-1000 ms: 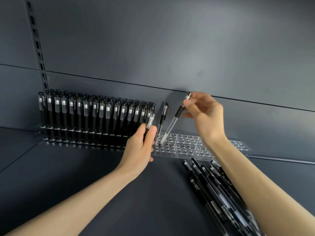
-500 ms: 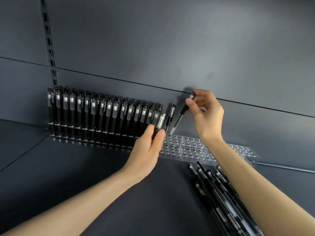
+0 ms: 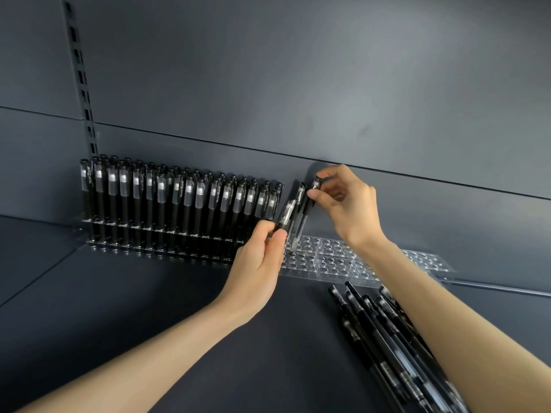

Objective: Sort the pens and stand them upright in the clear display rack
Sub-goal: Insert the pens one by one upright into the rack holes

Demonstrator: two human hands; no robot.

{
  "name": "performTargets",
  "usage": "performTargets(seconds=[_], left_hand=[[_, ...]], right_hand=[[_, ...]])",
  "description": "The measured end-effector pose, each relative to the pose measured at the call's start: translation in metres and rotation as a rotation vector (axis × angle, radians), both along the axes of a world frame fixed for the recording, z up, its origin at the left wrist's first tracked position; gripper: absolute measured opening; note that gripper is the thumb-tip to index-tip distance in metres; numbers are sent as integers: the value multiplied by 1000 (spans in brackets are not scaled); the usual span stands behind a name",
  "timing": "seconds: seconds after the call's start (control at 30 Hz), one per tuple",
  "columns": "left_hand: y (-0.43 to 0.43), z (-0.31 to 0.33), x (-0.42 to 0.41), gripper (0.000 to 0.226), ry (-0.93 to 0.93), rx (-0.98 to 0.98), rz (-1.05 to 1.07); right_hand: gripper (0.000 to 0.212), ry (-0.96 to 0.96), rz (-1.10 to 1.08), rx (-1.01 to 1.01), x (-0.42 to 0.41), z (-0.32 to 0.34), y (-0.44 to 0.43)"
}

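"Dark grey shelf (image 3: 149,323) and back panel (image 3: 298,84), with one slotted upright (image 3: 79,70) at the left. Is that the setting?"

"Yes. Seen from my head camera, one clear display rack (image 3: 417,260) lies along the foot of the panel. Its left part is packed with standing pens (image 3: 187,204): about sixteen in the front row, with more rows behind that I can't count. All are upright, caps up."

"And your hands?"

"Two, both holding. My left hand (image 3: 256,263) pinches one left-hand pen (image 3: 284,214) between thumb and fingertips at the right end of the packed block. It leans, cap up and to the right, and its lower end is hidden behind my fingers. My right hand (image 3: 348,204) pinches one right-hand pen (image 3: 307,207) near its cap, fingers curled. It runs steeply, tip down-left toward the holes — whether it is seated I can't tell. Between them stands one lone pen (image 3: 299,198), leaning slightly right."

"Any others?"

"Loose pens (image 3: 372,323) lie flat on the shelf in front of the rack's right part, partly under my right forearm — at least six are visible. Their long axes run from far-left to near-right."
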State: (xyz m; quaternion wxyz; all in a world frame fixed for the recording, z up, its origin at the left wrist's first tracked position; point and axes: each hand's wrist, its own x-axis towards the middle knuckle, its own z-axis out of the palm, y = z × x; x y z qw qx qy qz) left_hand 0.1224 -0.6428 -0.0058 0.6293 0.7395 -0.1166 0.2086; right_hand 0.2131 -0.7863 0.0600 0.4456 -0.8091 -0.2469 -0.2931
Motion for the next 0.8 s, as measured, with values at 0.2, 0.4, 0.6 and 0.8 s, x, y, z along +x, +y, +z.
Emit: performTargets(seconds=[0.2, 0.4, 0.6, 0.8], left_hand=[[1, 0, -1, 24, 32, -40, 15], [1, -1, 0, 21, 84, -77, 16], [-5, 7, -9, 17, 152, -230, -150], [-16, 5, -12, 18, 134, -159, -193]], right_hand=[[19, 28, -14, -84, 0, -4, 0], [18, 17, -35, -120, -6, -7, -3], [5, 43, 26, 94, -32, -2, -7], [21, 289, 293, 167, -52, -3, -13]])
